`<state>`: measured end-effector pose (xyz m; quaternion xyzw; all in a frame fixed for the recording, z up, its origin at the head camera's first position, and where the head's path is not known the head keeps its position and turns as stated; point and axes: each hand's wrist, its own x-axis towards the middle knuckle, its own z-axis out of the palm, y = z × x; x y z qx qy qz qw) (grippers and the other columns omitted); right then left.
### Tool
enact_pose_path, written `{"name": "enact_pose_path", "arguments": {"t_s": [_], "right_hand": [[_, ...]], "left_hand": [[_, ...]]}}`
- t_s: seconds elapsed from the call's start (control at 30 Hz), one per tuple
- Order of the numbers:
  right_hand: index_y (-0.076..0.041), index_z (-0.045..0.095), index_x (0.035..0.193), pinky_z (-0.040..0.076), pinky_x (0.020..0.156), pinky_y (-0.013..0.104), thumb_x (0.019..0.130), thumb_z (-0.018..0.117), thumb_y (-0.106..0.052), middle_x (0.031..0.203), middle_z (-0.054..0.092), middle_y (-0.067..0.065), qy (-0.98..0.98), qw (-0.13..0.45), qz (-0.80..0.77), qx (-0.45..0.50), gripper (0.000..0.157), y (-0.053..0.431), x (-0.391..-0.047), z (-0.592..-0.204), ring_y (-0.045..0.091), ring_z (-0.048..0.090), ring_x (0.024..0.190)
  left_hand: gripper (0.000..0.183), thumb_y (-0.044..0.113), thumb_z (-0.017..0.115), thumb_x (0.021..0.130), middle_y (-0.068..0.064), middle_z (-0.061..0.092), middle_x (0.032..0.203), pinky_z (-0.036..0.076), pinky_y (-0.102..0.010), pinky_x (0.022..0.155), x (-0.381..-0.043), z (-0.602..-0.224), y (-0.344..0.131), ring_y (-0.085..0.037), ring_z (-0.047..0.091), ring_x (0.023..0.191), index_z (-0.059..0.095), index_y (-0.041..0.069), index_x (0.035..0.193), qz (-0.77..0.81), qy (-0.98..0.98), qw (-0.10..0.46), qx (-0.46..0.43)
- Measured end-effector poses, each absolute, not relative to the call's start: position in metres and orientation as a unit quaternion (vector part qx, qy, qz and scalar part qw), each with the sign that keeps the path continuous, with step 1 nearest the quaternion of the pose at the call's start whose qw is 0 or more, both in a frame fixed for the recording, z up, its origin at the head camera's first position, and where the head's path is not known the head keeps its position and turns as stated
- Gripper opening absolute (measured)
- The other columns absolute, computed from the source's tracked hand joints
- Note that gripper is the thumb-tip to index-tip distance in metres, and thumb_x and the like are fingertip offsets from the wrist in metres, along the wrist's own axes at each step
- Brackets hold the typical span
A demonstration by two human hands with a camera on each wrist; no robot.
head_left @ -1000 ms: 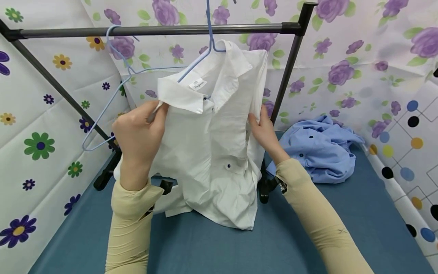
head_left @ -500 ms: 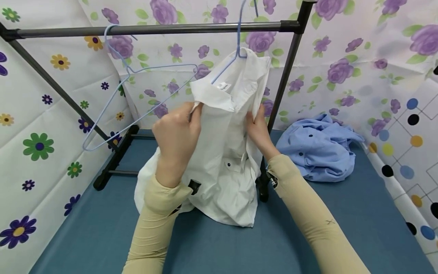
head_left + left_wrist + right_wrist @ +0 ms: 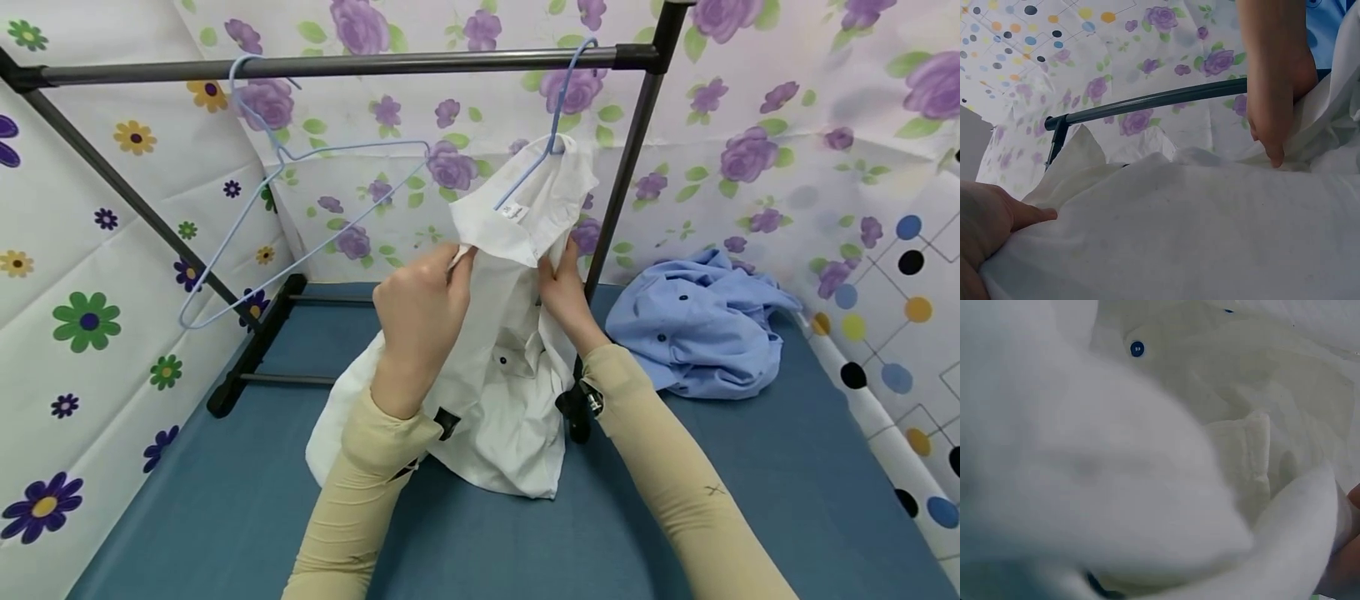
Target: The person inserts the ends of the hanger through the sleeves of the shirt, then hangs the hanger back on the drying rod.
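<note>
A white collared shirt (image 3: 498, 333) hangs on a blue wire hanger (image 3: 558, 117), whose hook curves over the black rail near its right end. My left hand (image 3: 420, 325) pinches the shirt's cloth just below the left side of the collar. On the opposite side, my right hand (image 3: 566, 300) pinches the front edge below the collar. Both hands, left (image 3: 991, 225) and right (image 3: 1275, 94), appear at the cloth in the left wrist view. White fabric with a dark button (image 3: 1137, 349) fills most of the right wrist view. The shirt's lower part drapes onto the blue surface.
A second blue hanger (image 3: 240, 217) hangs bare at the left of the black rack rail (image 3: 375, 62). A crumpled blue shirt (image 3: 697, 325) lies right of the rack on the blue cloth surface (image 3: 525, 550). Flowered sheets (image 3: 795, 150) line the back and sides.
The shirt and its hanger have moved right and down, from above the rail until the hook sits over it. My left hand has moved right with the cloth; the right hand has shifted little.
</note>
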<state>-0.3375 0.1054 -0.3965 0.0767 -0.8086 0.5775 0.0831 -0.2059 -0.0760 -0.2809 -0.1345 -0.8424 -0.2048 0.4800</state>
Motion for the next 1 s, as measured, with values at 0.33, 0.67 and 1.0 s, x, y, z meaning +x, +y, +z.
{"name": "enact_pose_path", "arguments": {"t_s": [0.33,0.67,1.0], "right_hand": [[-0.021,0.001,0.148,0.032,0.098,0.049,0.101,0.034,-0.029,0.142,0.03,0.021,-0.811,0.083,0.575,0.068,0.058,0.105,-0.34,-0.405,0.034,0.036,0.126],[-0.025,0.001,0.147,0.037,0.094,0.049,0.1,0.035,-0.034,0.14,0.032,0.019,-0.819,0.073,0.567,0.053,0.059,0.105,-0.337,-0.407,0.033,0.04,0.123],[-0.023,0.001,0.149,0.035,0.097,0.048,0.098,0.041,-0.036,0.145,0.028,0.017,-0.827,0.089,0.553,0.055,0.066,0.104,-0.327,-0.402,0.032,0.037,0.127]], "left_hand": [[0.031,0.028,0.058,0.093,0.0,0.035,0.044,0.015,-0.031,0.036,-0.209,-0.29,-0.092,-0.013,0.023,0.035,0.061,0.011,0.068,-0.211,-0.847,0.473,-0.118],[0.028,0.03,0.058,0.092,0.001,0.037,0.043,0.016,-0.032,0.035,-0.209,-0.293,-0.104,-0.014,0.024,0.033,0.064,0.011,0.073,-0.213,-0.854,0.461,-0.111],[0.028,0.036,0.064,0.088,-0.005,0.063,0.079,0.033,-0.034,0.037,-0.201,-0.285,-0.114,-0.018,0.05,0.049,0.07,0.01,0.098,-0.197,-0.863,0.45,-0.12]]}}
